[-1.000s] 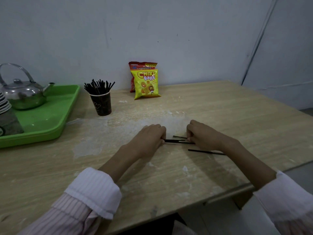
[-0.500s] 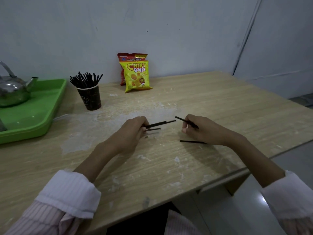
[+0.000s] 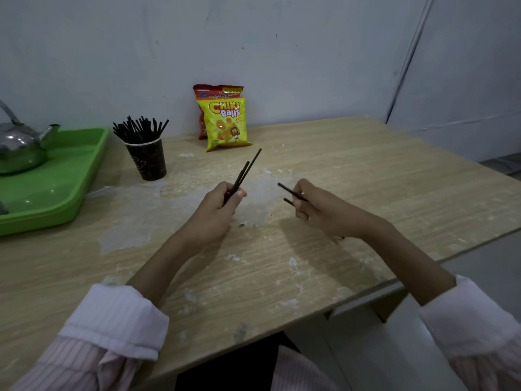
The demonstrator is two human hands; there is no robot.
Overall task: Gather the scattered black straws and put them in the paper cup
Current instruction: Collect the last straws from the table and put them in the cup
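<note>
On the pale wooden table [image 3: 352, 176], the dark paper cup [image 3: 148, 159] stands upright, already bristling with thin black straws [image 3: 139, 129]. In front of the cup and to its right, the left hand [image 3: 217, 210] is clenched around a few black straws [image 3: 248, 169] that angle up and away from the fist, lifted clear of the tabletop. Further right of the cup, the right hand [image 3: 324, 210] pinches two more black straws [image 3: 290, 191], their ends pointing toward the left hand. Left of the cup sits a green plastic tray [image 3: 64, 176] bearing a shiny metal kettle [image 3: 19, 148]; behind the cup to its right, a yellow snack packet [image 3: 225, 122] leans by the wall.
</note>
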